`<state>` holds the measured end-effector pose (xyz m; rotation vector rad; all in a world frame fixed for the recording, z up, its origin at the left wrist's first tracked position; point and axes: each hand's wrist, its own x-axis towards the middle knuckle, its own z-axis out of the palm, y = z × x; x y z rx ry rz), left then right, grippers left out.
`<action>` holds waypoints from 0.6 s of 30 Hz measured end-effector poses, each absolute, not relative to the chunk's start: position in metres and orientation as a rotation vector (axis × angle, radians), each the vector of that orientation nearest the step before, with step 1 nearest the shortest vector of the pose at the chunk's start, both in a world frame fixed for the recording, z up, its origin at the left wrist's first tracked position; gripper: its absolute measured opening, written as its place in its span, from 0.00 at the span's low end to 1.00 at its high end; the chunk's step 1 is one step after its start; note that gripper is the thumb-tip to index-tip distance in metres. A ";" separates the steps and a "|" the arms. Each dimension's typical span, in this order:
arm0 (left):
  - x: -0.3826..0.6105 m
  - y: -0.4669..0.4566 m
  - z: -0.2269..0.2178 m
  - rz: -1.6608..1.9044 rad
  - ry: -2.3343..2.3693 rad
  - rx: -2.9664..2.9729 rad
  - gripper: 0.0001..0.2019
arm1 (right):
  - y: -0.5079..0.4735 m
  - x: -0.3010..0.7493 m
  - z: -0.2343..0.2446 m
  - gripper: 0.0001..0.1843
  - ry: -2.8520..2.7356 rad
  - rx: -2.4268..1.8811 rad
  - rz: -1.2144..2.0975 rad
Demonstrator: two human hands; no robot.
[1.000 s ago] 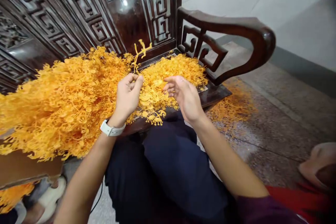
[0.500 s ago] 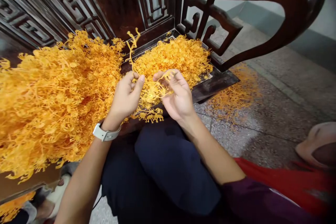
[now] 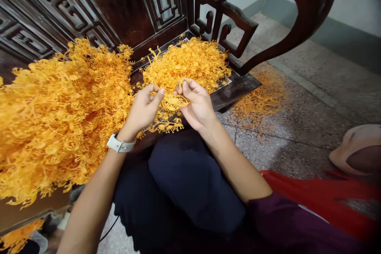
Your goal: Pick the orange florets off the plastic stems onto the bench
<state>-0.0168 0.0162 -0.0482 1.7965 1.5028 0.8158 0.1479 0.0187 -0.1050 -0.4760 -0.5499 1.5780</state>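
My left hand (image 3: 143, 107), with a pale watch strap (image 3: 120, 143) at its wrist, pinches a thin yellow-orange plastic sprig between thumb and forefinger. Close by on the right, my right hand (image 3: 200, 105) is closed on yellow-orange plastic sprigs (image 3: 182, 102), part of them looping out toward the left hand. Fingers hide where the pieces meet. Beyond both hands lies a heap of small orange plastic flower-like pieces (image 3: 190, 61) on the bench seat. A much larger mass of branched orange plastic sprigs (image 3: 68, 111) fills the left side.
A dark carved wooden bench has a curved armrest (image 3: 309, 12) at the right. Thin orange stems (image 3: 258, 95) litter the speckled floor beyond the seat's end. Red cloth (image 3: 315, 190) and a person's beige shoe (image 3: 357, 149) are at the right. Cardboard (image 3: 29, 210) shows lower left.
The sprig standing above my left hand has dropped lower against the heap. The pronged piece over my right fingers is now mostly tucked behind the thumb. The whole view has shifted slightly.
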 end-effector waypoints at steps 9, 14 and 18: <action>-0.013 0.015 -0.053 0.658 1.378 1.719 0.19 | 0.012 0.138 -0.115 0.11 -0.584 -0.404 1.548; -0.016 0.016 -0.061 0.631 1.414 1.825 0.14 | 0.015 0.128 -0.123 0.09 -0.494 -0.500 1.603; -0.026 0.022 -0.070 0.793 1.574 1.736 0.13 | 0.044 0.115 -0.120 0.11 -0.396 -0.549 1.702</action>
